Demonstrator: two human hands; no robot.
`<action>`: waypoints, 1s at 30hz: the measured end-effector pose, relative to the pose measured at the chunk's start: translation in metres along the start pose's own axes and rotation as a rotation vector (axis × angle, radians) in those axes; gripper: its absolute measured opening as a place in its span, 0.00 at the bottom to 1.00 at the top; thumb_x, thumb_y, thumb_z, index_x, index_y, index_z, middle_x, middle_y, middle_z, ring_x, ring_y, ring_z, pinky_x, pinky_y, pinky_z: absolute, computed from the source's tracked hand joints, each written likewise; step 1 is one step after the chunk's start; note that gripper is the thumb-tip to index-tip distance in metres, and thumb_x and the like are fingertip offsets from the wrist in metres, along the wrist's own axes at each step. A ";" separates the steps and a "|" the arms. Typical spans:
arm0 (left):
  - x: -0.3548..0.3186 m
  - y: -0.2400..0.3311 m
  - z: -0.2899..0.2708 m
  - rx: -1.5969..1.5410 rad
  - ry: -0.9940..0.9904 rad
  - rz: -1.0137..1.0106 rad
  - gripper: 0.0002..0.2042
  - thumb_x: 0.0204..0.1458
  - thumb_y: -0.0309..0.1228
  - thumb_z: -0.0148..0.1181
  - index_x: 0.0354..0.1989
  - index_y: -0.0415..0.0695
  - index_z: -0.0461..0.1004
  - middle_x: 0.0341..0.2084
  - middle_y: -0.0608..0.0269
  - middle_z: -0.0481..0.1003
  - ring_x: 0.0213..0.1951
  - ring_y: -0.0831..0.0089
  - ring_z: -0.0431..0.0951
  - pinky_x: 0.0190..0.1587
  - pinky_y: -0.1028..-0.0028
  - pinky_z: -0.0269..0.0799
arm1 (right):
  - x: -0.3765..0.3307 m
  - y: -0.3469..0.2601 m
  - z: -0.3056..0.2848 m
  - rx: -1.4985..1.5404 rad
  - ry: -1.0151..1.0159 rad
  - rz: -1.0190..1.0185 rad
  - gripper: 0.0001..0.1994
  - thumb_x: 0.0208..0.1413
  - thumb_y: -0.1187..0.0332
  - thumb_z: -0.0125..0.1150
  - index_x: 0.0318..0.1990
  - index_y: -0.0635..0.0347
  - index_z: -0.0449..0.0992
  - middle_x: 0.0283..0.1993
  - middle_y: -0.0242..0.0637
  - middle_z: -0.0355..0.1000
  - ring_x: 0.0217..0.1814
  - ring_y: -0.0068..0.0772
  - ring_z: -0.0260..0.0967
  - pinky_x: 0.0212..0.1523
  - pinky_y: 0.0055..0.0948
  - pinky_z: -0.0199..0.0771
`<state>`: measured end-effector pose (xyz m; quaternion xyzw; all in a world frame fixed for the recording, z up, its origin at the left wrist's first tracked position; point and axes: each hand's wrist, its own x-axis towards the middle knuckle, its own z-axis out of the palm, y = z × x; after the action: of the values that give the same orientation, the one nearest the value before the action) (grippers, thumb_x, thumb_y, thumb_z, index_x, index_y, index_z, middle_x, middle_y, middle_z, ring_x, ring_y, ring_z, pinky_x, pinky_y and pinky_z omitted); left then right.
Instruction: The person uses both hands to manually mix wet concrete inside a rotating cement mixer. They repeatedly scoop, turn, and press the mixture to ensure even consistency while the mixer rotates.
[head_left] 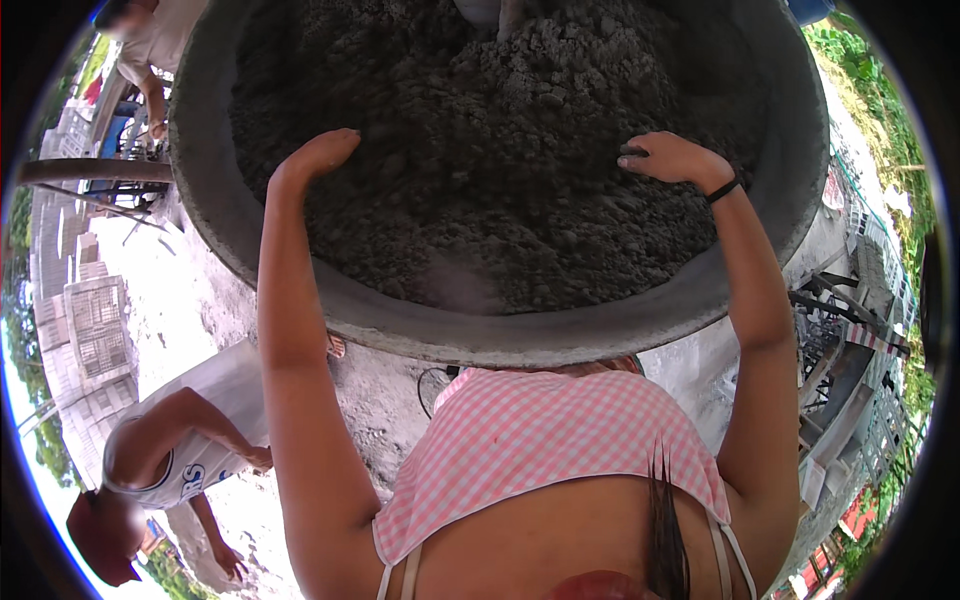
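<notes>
Before me stands a large round grey basin (pixel 520 340) that holds a dark grey, crumbly, damp-looking mix (pixel 480 190). My left hand (pixel 322 153) hangs over the left part of the mix, wrist bent inward; its fingers are mostly hidden. Over the right part is my right hand (pixel 675 158), with a dark band on the wrist. Its fingers bend inward, a gap shows between them, and the tips are smeared dark. Nothing held shows in that hand. Whether either hand touches the mix I cannot tell.
A grey rounded part with a bar (pixel 510 18) stands in the mix at the far side. One person in a cap (pixel 160 470) bends at the lower left; another (pixel 150 60) is at the upper left. Stacked blocks (pixel 95 315) lie left, scrap boards (pixel 850 400) right.
</notes>
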<state>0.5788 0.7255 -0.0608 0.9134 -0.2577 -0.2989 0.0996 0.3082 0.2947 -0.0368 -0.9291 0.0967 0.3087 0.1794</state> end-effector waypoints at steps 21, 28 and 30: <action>-0.015 0.006 -0.017 0.012 0.003 -0.024 0.23 0.61 0.42 0.43 0.59 0.41 0.68 0.57 0.53 0.69 0.61 0.60 0.66 0.62 0.69 0.58 | 0.006 -0.027 -0.001 0.019 -0.158 0.045 0.29 0.61 0.48 0.51 0.61 0.63 0.66 0.60 0.50 0.67 0.62 0.49 0.64 0.59 0.43 0.66; 0.001 -0.028 -0.014 0.153 -0.009 -0.086 0.22 0.61 0.41 0.40 0.60 0.44 0.68 0.59 0.54 0.67 0.63 0.56 0.61 0.63 0.67 0.58 | 0.005 -0.031 0.006 -0.046 -0.122 -0.002 0.30 0.61 0.48 0.51 0.60 0.63 0.67 0.60 0.50 0.67 0.61 0.49 0.65 0.58 0.43 0.67; 0.003 -0.043 -0.012 0.263 0.129 -0.230 0.23 0.58 0.41 0.41 0.60 0.47 0.67 0.63 0.54 0.61 0.65 0.52 0.57 0.63 0.62 0.56 | 0.007 -0.030 0.007 -0.048 -0.127 -0.010 0.30 0.61 0.47 0.51 0.60 0.63 0.67 0.60 0.50 0.67 0.61 0.49 0.65 0.58 0.43 0.67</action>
<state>0.6058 0.7610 -0.0675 0.9593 -0.1813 -0.2130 -0.0391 0.3185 0.3244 -0.0380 -0.9122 0.0730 0.3683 0.1642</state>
